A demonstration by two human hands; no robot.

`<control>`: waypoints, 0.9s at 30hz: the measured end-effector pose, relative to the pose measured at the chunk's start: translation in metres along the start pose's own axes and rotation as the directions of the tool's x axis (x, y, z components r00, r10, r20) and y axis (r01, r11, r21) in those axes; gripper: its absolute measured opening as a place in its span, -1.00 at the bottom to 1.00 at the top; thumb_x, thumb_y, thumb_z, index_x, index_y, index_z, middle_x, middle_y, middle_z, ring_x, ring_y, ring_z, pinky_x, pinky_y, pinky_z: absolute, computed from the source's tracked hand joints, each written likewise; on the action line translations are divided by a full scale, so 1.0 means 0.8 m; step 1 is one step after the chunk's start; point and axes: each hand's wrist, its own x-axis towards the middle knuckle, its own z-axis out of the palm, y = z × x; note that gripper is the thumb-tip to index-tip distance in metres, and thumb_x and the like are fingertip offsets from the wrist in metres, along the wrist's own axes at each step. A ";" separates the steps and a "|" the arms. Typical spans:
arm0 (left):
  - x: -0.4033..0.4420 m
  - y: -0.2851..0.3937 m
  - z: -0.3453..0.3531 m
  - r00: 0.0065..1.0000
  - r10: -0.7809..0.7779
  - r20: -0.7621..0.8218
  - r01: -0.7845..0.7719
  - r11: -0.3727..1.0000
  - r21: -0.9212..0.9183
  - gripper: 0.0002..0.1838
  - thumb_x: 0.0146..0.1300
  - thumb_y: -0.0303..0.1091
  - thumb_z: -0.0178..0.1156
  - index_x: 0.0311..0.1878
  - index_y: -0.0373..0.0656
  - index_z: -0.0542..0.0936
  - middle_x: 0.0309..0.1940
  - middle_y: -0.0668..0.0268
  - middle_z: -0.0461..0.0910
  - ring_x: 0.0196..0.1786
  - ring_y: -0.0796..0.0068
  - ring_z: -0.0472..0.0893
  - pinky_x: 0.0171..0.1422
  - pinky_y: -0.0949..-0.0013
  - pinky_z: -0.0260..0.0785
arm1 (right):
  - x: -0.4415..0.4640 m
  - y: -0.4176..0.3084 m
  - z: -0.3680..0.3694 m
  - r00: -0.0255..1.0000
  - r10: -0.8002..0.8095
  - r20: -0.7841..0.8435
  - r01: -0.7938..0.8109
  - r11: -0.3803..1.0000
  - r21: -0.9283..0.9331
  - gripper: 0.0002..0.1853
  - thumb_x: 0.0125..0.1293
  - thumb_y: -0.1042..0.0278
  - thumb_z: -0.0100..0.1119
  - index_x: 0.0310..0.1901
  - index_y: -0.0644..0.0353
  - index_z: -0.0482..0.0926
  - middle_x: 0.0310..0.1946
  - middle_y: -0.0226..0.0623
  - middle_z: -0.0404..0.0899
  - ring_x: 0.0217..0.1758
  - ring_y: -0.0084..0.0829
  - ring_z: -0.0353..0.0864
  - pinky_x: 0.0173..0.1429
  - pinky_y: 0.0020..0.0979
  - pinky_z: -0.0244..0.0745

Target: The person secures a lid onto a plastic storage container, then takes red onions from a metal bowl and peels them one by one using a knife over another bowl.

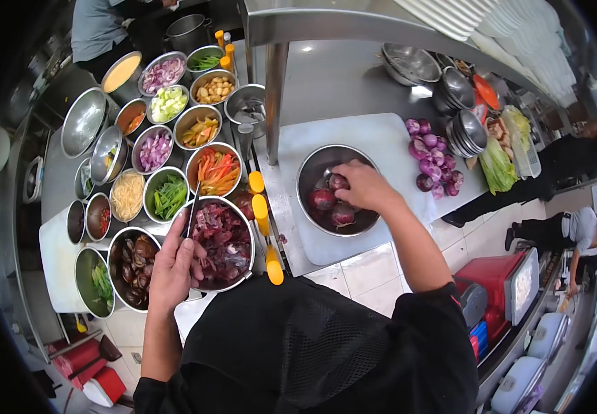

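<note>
My right hand [362, 185] reaches into a steel bowl [303, 181] on the white cutting board, its fingers closed around a red onion [338, 182]. Other unpeeled red onions [322, 200] lie in the same bowl. At the rim of another steel bowl, filled with dark red onion skins [217, 231], my left hand [176, 265] is closed on a small knife [193, 209]. The knife's thin blade points up and away from me; its handle is mostly hidden by the fingers. Peeled purple onions [436, 157] sit in a pile right of the board.
Several steel containers of cut vegetables, such as peppers [218, 171] and green strips [168, 196], crowd the left. Yellow-capped knife handles [261, 207] line the counter gap. A metal post [277, 96] holds up a shelf. Lettuce [497, 165] and stacked bowls [465, 131] stand right. Other people are around.
</note>
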 end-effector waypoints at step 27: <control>-0.040 -0.032 -0.034 0.925 0.361 0.123 -0.380 0.900 0.216 -0.54 0.45 -0.25 0.05 0.35 -0.20 0.42 -0.16 -0.06 0.67 -0.11 -0.04 0.69 0.03 0.18 0.50 | -0.049 -0.282 0.103 0.984 -0.153 -0.087 0.103 0.102 0.989 -0.42 0.17 0.67 0.29 0.19 0.25 0.27 0.09 -0.21 0.45 0.18 -0.39 0.52 0.32 -0.32 0.45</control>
